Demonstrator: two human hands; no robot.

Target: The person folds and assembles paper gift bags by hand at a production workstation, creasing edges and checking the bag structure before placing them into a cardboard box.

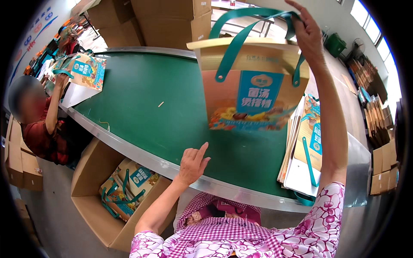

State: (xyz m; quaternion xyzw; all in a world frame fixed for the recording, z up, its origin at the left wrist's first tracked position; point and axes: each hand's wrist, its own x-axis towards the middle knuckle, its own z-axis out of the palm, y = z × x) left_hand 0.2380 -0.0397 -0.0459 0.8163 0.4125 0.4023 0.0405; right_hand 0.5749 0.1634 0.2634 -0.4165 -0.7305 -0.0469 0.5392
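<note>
My right hand (306,32) is raised high, its fingers closed on the teal ribbon handles of a paper gift bag (262,92). The bag hangs upright above the green table surface (172,112); it is tan with a blue label panel and pictures of food along the bottom. My left hand (193,165) is empty over the near edge, index finger stretched out and thumb apart, short of the bag. To the right, under my raised forearm, lies a stack of flat bags (303,142) with teal handles, partly hidden by that arm.
An open carton (88,206) with several bags stands below the table's near edge. At the far left a person (41,116) handles a similar bag (88,71). Large brown cartons (165,26) rise behind the table. A small pale scrap (161,104) lies on the green surface.
</note>
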